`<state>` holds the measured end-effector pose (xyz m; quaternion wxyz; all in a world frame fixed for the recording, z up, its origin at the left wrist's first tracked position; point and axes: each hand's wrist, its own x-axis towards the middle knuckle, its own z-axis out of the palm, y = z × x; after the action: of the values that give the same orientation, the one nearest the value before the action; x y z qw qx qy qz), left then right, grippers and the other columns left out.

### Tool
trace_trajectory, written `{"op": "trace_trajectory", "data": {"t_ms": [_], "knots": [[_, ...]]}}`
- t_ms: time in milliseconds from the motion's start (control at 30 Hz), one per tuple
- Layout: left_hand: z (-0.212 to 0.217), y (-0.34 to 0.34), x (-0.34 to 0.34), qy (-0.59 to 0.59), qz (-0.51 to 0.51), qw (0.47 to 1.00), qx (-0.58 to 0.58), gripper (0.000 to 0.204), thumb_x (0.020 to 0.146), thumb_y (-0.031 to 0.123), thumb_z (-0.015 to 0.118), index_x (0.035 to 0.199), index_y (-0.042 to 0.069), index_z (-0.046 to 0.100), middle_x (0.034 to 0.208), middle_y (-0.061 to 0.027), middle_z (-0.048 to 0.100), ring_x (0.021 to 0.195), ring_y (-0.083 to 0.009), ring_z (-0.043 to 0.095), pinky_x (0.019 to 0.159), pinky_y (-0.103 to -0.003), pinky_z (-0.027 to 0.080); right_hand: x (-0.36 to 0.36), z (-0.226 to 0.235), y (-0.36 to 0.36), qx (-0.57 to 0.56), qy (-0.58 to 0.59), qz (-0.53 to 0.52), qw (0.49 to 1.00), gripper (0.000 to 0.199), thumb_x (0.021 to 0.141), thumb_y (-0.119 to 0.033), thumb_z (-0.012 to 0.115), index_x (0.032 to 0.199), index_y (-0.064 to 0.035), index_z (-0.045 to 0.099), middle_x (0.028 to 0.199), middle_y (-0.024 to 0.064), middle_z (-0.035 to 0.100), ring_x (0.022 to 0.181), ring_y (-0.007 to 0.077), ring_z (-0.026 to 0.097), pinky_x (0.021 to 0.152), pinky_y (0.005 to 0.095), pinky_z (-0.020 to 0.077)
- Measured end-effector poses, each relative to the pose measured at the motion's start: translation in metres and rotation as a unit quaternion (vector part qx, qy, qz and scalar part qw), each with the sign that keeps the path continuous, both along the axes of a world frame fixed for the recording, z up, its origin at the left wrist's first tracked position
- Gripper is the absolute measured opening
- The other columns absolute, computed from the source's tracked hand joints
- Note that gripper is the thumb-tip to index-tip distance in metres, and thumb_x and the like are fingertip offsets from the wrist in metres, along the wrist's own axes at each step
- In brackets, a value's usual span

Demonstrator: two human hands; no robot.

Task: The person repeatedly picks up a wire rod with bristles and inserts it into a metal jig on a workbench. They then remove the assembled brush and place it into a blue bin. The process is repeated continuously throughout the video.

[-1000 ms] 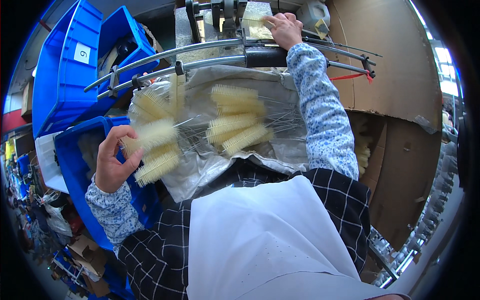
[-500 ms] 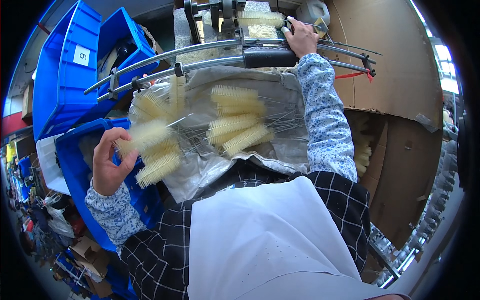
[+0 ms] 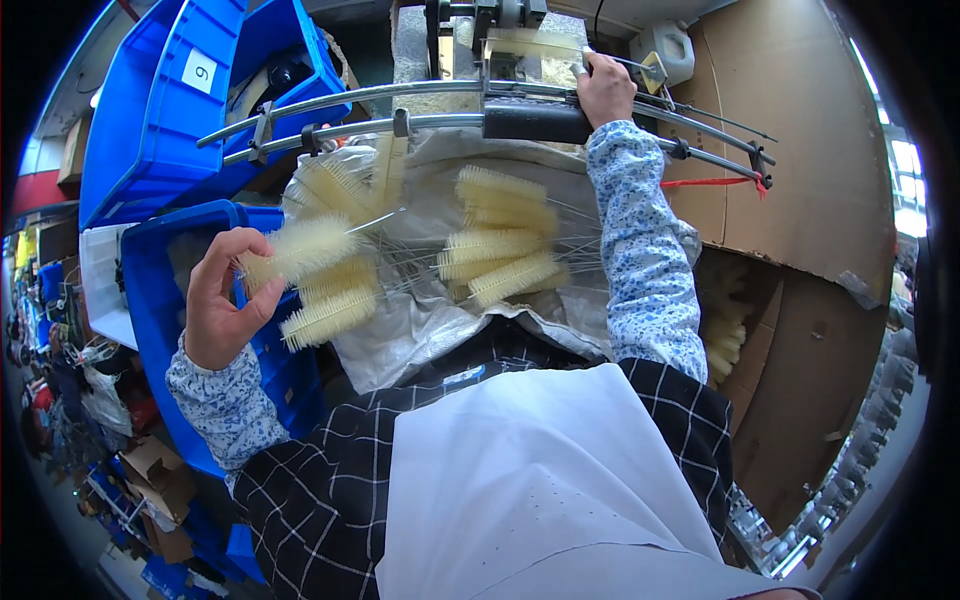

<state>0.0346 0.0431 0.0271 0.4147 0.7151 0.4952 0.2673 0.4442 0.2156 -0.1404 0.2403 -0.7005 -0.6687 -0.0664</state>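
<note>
My left hand (image 3: 232,305) pinches a cream bristle brush (image 3: 310,246) by its bristled end, its thin wire stem pointing up and right. Beneath it, more cream brushes (image 3: 332,318) lie on a grey-white sheet over my lap. At the machine, my right hand (image 3: 606,92) is closed beside the right end of another brush (image 3: 535,44), just above the rails; its fingertips are partly hidden, so what they grip is unclear. A second pile of brushes (image 3: 505,255) lies at the middle of the sheet, wire stems toward the right.
Two curved metal rails (image 3: 420,90) with a black sleeve (image 3: 537,120) cross in front of me. Blue bins (image 3: 150,130) stand at left, another blue bin (image 3: 165,370) below them. Cardboard (image 3: 790,130) lines the right side. A white jug (image 3: 668,50) stands at the back.
My view has shifted slightly. The right-hand fingers, spread at the brush's end before, are now curled in. The left hand keeps its brush nearly in place.
</note>
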Motion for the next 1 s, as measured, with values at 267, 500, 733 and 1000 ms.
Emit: {"op": "trace_trajectory", "data": {"t_ms": [267, 500, 733, 1000], "knots": [[0.0, 0.001, 0.001, -0.006, -0.001, 1.0, 0.004, 0.029, 0.07, 0.007, 0.059, 0.095, 0.004, 0.047, 0.086, -0.0045, 0.048, 0.077, -0.0114, 0.046, 0.072, -0.023, 0.037, -0.074, 0.013, 0.003, -0.101, -0.03, -0.026, 0.994, 0.018, 0.074, -0.014, 0.053, 0.09, -0.0086, 0.061, 0.09, 0.0073, 0.061, 0.089, 0.0242, 0.056, 0.075, 0.0429, 0.043], [0.001, 0.006, 0.012, -0.004, -0.015, 1.0, 0.013, 0.028, 0.069, 0.006, 0.059, 0.095, 0.004, 0.047, 0.086, -0.0049, 0.048, 0.078, -0.0114, 0.046, 0.072, -0.024, 0.038, -0.083, 0.016, 0.0, -0.064, -0.032, -0.003, 0.997, 0.016, 0.081, -0.014, 0.049, 0.091, -0.0072, 0.059, 0.091, 0.0056, 0.06, 0.09, 0.0205, 0.055, 0.077, 0.0399, 0.0405], [-0.005, -0.005, -0.012, -0.007, 0.047, 0.998, 0.044, 0.023, 0.075, 0.006, 0.055, 0.095, 0.002, 0.046, 0.089, -0.0039, 0.046, 0.074, -0.0091, 0.043, 0.067, -0.023, 0.037, -0.004, 0.007, -0.001, -0.05, -0.047, -0.013, 0.998, 0.02, 0.075, -0.015, 0.054, 0.093, -0.0115, 0.06, 0.09, 0.0063, 0.061, 0.086, 0.0241, 0.058, 0.074, 0.0414, 0.044], [-0.003, 0.003, -0.001, -0.106, 0.058, 0.992, 0.035, 0.019, 0.079, 0.008, 0.053, 0.094, 0.003, 0.043, 0.085, -0.0043, 0.045, 0.068, -0.008, 0.044, 0.062, -0.022, 0.038, 0.1, 0.021, 0.02, -0.1, 0.029, -0.03, 0.994, 0.027, 0.08, -0.024, 0.05, 0.102, -0.0125, 0.06, 0.099, 0.0113, 0.059, 0.092, 0.0281, 0.056, 0.081, 0.0375, 0.0429]]}}
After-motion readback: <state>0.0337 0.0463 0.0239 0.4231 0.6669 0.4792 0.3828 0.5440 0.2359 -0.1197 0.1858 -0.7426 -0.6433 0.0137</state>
